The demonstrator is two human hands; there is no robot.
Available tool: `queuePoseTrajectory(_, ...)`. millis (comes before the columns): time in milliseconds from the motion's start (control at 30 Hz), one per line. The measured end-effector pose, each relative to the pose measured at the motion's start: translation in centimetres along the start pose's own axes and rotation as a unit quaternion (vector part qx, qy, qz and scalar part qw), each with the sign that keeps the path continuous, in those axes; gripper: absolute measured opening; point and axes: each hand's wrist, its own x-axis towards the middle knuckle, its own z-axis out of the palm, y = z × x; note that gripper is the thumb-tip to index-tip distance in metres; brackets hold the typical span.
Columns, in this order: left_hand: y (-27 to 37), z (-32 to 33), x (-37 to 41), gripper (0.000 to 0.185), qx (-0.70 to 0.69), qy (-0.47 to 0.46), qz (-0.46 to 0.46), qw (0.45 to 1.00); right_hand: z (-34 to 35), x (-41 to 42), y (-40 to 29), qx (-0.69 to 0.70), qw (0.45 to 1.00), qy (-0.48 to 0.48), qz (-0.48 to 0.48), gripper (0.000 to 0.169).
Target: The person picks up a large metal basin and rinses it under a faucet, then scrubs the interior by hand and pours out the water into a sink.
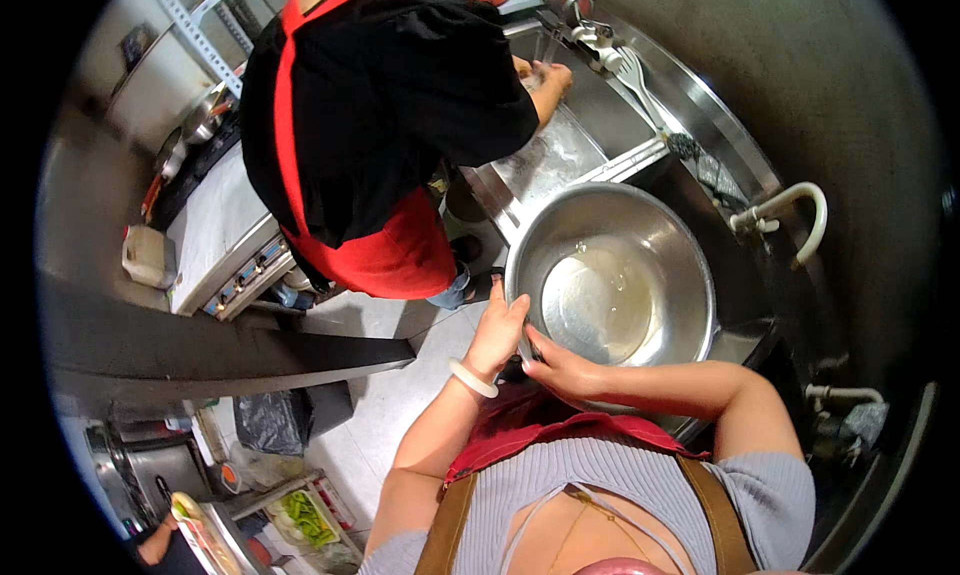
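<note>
Before me stands a large, round stainless steel basin [679,275], with a little clear, slightly yellowish liquid [600,297] and some bubbles at its bottom. At its left rim is my left hand [496,331], which wears a pale bangle [473,378]. The thumb lies against the rim, and the fingers point forward along the outside. My right hand [566,368] reaches across the near side and grips the lower-left rim close to my left hand. Part of the rim is hidden behind my hands.
A co-worker in a red apron [375,263] bends over the adjoining sink [555,147], hands near its far side. White curved taps [814,192] line the right wall. A white slotted utensil [637,79] lies behind the sink. A steel counter edge [375,357] juts in at left.
</note>
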Motion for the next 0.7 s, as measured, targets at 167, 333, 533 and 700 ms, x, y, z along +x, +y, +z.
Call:
queuePoseTrajectory(167, 1.9, 1.3, -1.3, 0.043, 0.065, 0.050, 0.011, 0.997, -1.9, -5.1, 0.0, -0.138, 0.985, -0.104, 0.020, 0.066)
queuePoseTrajectory(333, 3.1, 1.5, -1.4, 0.039, 0.019, 0.024, 0.005, 1.000, -4.8, -9.6, 1.1, -0.070, 0.967, -0.229, 0.084, 0.066)
queuePoseTrajectory(533, 1.8, 2.6, -1.7, 0.041, 0.071, -0.019, -0.017, 0.997, -2.0, -2.2, -2.5, 0.034, 0.999, 0.000, 0.003, 0.076)
queuePoseTrajectory(700, 4.0, 4.0, -1.4, 0.047, 0.058, -0.005, 0.006, 0.998, -0.5, -4.3, 0.9, -0.156, 0.988, 0.018, -0.011, 0.074)
